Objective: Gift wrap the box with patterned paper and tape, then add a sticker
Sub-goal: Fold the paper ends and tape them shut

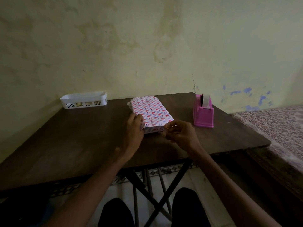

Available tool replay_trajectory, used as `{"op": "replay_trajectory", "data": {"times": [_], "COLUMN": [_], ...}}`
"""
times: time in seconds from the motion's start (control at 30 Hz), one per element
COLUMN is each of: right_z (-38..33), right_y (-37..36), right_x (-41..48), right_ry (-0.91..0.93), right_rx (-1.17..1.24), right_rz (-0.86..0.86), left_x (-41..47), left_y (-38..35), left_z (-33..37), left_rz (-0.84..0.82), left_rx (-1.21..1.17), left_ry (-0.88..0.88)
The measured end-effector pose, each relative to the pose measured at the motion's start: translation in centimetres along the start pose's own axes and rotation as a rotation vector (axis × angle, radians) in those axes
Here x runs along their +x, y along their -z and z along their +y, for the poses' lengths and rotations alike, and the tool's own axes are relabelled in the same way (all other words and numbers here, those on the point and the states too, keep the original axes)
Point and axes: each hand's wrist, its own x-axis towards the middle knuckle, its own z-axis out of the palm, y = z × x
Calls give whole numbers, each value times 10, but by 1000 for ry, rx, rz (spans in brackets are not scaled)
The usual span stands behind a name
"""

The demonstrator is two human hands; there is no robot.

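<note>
Now the left hand (pixel 134 126) grips the box (pixel 150 112) at its near end; the right hand (pixel 180 135) pinches what seems tape (pixel 170 127). If that grip loosens early, the paper (pixel 152 129) may spring open.

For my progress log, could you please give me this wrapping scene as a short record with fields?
Surface: dark brown wooden table
Box: flat box wrapped in white paper with red and blue pattern, near the table's middle
Left hand: grips the box's near left corner
Right hand: pinches what looks like a small clear tape piece at the near end
Dispenser: pink plastic tape dispenser, right of the box, apart
Basket: white slotted plastic basket, far left, by the wall
Sticker: none visible on box
</note>
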Motion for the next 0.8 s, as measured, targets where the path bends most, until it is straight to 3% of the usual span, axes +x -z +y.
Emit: {"op": "replay_trajectory", "data": {"times": [0.2,0.3,0.4,0.57,0.8], "right_z": [7,8,-3,-44,-71], "right_y": [-10,-22,-28,-29,-36], "right_x": [3,7,14,31,55], "right_ry": [82,146,171,18,-159], "right_rx": [-289,-311,-78,468,615], "right_rz": [-31,-26,66,236,370], "left_x": [8,21,40,72,83], "left_y": [8,21,42,73,83], "left_z": [8,21,34,50,50], "left_rz": [95,167,234,216,134], "left_rx": [6,-8,24,5,16], "left_ry": [-2,30,46,70,71]}}
